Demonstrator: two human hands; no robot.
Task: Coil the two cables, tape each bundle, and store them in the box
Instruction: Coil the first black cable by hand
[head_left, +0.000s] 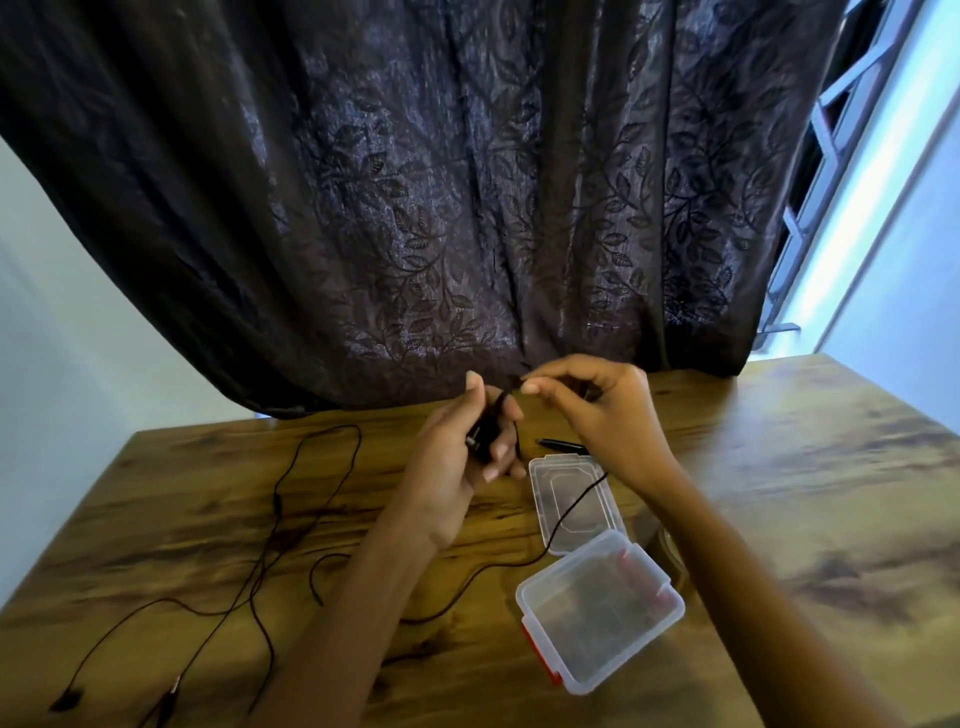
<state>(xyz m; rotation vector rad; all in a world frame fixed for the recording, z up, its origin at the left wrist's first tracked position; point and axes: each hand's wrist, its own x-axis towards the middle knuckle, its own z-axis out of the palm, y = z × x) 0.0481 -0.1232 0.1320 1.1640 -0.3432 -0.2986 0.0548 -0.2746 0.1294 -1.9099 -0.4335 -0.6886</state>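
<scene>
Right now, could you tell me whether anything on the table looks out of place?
Nothing damaged; the held cable trails across the box lid, and the second cable sprawls uncoiled on the table's left.

Table (805, 467) standing before a curtain (415, 208). Box (623, 670) on the table at front right, with its lid (556, 467) just behind it. Loose cable (277, 501) spread over the left half. Second cable (570, 505) crossing the lid.

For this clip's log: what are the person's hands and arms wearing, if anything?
Nothing visible. The left hand and right hand are bare, without gloves, rings or a watch; the left forearm and right forearm show no sleeves.
</scene>
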